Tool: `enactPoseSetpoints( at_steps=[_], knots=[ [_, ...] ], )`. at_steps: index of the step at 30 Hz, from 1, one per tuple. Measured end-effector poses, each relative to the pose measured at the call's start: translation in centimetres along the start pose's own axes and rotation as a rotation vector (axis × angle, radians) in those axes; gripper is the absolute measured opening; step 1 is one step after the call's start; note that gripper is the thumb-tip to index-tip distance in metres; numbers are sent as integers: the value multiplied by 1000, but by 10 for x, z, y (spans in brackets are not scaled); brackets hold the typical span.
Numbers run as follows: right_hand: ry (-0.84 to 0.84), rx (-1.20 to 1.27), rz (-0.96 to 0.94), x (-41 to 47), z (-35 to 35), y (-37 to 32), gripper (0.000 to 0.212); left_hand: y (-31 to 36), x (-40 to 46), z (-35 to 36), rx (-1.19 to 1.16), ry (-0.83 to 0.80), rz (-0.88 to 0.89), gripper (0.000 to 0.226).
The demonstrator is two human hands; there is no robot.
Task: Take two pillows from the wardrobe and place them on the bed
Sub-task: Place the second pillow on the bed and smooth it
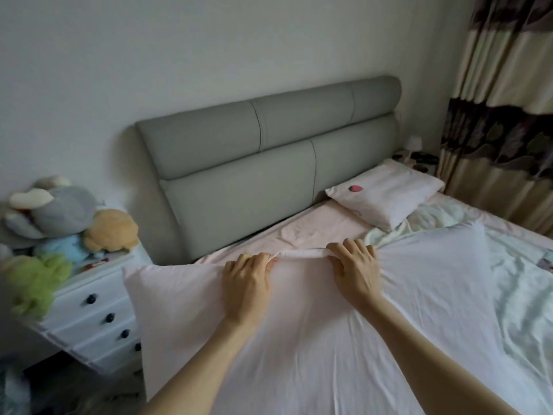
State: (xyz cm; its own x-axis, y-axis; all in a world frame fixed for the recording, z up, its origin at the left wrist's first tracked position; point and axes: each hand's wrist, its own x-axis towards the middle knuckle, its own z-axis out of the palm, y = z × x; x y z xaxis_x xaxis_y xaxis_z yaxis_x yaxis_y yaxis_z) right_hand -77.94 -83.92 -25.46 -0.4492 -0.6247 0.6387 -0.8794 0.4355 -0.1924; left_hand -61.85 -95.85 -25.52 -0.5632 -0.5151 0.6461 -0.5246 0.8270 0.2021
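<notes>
A large pale pink pillow (pixel 419 295) fills the lower middle of the head view, held up in front of me over the bed (pixel 323 226). My left hand (pixel 248 283) and my right hand (pixel 354 271) both grip its bunched top edge, fingers curled over the fabric. A second pillow (pixel 389 190), pale pink with a red mark, lies flat on the bed at the far right, close to the grey padded headboard (pixel 254 163). The wardrobe is out of view.
A white chest of drawers (pixel 98 322) stands left of the bed with several plush toys (pixel 65 223) on top. A rumpled white quilt (pixel 523 280) covers the bed's right side. Patterned curtains (pixel 502 100) hang at the right, with a small bedside lamp (pixel 413 145) beside them.
</notes>
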Motion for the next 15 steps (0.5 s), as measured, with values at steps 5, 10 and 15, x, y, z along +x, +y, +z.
enactPoseSetpoints(
  at_steps=[5, 10, 15],
  knots=[
    [-4, -7, -4, 76, 60, 8, 26, -37, 77, 47, -41, -15, -80, 29],
    [-6, 3, -25, 134, 99, 12, 24, -70, 131, 82, -110, -85, -138, 19],
    [-40, -40, -10, 182, 141, 13, 14, -100, 173, 121, -195, -184, -302, 24]
  ],
)
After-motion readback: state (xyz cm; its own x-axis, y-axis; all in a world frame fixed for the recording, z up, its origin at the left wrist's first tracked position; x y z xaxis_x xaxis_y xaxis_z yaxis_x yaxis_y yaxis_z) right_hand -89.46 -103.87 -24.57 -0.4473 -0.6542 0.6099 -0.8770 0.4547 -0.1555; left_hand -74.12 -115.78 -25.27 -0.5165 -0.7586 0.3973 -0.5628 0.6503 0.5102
